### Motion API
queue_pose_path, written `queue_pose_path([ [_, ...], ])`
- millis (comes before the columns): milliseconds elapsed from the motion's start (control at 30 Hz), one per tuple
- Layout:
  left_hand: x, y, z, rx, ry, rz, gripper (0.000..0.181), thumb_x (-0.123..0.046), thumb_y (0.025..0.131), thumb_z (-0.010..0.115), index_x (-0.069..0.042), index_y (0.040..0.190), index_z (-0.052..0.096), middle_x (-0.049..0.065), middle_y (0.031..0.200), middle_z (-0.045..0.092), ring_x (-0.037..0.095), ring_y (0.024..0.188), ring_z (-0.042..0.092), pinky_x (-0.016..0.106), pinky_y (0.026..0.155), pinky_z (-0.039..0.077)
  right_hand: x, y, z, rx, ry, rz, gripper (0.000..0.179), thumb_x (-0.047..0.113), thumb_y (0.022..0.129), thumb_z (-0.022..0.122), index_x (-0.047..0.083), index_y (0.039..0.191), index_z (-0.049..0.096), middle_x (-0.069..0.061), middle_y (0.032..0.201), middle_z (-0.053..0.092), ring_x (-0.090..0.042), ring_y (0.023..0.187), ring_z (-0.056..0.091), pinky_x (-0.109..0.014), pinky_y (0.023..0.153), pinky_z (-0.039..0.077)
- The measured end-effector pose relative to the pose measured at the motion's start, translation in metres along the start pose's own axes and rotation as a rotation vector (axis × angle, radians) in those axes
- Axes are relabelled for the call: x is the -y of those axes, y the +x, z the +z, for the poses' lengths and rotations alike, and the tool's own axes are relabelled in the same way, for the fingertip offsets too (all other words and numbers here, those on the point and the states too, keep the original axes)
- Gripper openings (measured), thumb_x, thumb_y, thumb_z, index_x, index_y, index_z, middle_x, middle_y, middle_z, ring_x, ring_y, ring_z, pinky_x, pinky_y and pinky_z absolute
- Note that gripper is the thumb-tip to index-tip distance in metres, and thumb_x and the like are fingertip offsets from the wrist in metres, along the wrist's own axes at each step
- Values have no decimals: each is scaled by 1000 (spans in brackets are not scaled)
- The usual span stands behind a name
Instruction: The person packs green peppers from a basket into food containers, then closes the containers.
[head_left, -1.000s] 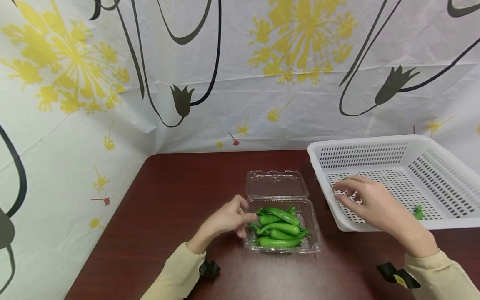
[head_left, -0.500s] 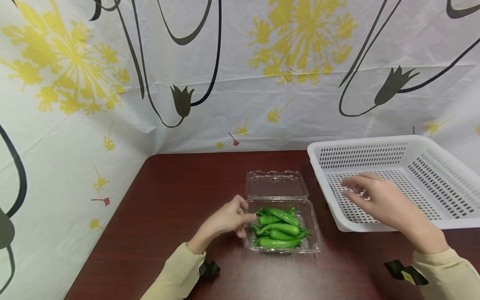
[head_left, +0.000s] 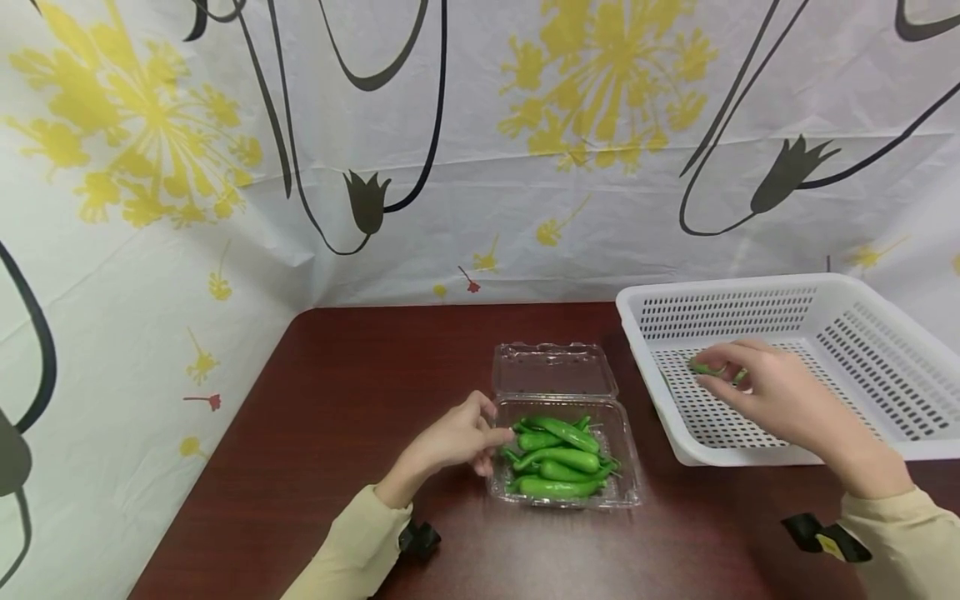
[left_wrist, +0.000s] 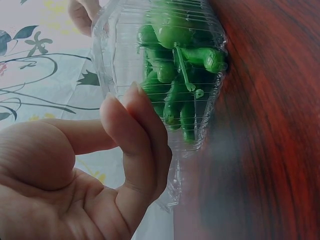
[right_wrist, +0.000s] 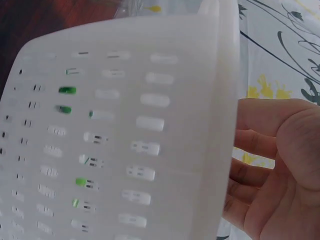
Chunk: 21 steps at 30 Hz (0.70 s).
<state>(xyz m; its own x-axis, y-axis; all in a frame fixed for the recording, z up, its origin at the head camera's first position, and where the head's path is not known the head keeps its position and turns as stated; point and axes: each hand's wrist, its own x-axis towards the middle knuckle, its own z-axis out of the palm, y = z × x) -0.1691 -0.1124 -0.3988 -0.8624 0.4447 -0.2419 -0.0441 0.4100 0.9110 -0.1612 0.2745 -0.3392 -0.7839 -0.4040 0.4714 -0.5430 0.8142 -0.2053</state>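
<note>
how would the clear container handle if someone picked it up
The clear container is probably light and flexible, given its thin see-through walls. Its lid, lying open behind, would likely swing, and the loose green peppers could shift.

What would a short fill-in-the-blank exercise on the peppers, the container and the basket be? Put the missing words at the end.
The peppers in the clear container are ____ in colour.
The lid is ____, not closed.
The hand over the white basket is the person's ____ one.

Missing words: green; open; right.
</note>
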Motion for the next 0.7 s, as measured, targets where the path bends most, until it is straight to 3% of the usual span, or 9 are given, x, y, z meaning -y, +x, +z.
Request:
queue_pose_path([
  [400, 1, 2, 0, -4, -8, -5, 40, -13, 97, 69, 8, 120, 44, 14, 72, 62, 13, 45, 58, 40, 53, 57, -11, 4, -7, 18, -54, 4, 23, 9, 78, 85, 9, 99, 75, 6, 82, 68, 0, 67, 57, -29, 57, 54],
  [700, 2, 1, -1, -3, -2, -1, 40, -13, 97, 70, 7, 119, 44, 16, 74, 63, 13, 45, 58, 40, 54, 58, -19, 5, -11, 61, -80, 39, 26, 15, 82, 83, 5, 104, 74, -1, 85, 71, -11, 68, 64, -33, 59, 54],
])
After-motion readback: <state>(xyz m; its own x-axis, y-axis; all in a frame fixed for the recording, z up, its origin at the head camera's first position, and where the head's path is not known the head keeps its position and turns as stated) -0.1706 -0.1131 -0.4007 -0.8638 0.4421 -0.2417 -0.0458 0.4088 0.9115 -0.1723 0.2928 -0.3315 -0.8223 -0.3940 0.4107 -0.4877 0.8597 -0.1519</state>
